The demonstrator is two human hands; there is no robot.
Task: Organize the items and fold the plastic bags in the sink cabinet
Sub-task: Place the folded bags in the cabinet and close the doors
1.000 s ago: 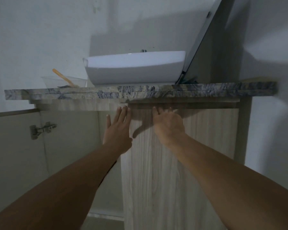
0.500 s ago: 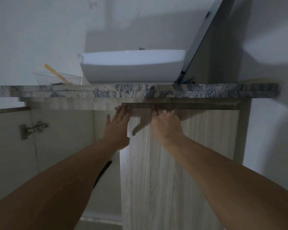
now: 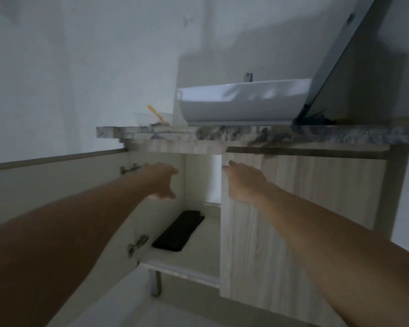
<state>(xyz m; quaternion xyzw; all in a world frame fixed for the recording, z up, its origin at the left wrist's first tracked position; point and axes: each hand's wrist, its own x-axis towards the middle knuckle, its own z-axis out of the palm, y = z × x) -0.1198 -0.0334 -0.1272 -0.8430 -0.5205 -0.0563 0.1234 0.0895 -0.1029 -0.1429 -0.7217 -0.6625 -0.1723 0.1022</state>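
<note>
Folded black bag (image 3: 178, 231) lies on cabinet floor (image 3: 198, 253) near left front corner, long axis front-to-back, below left hand (image 3: 162, 182), nearer; fingers loosely spread, empty. Right hand (image 3: 242, 182) flat on right door (image 3: 293, 220).

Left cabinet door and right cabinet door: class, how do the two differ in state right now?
The left cabinet door is swung wide open, showing its pale inner face and hinges; the right cabinet door stands shut or nearly so, showing its wood-grain front. The right hand rests on the right door's edge; the left hand touches neither door.
</note>
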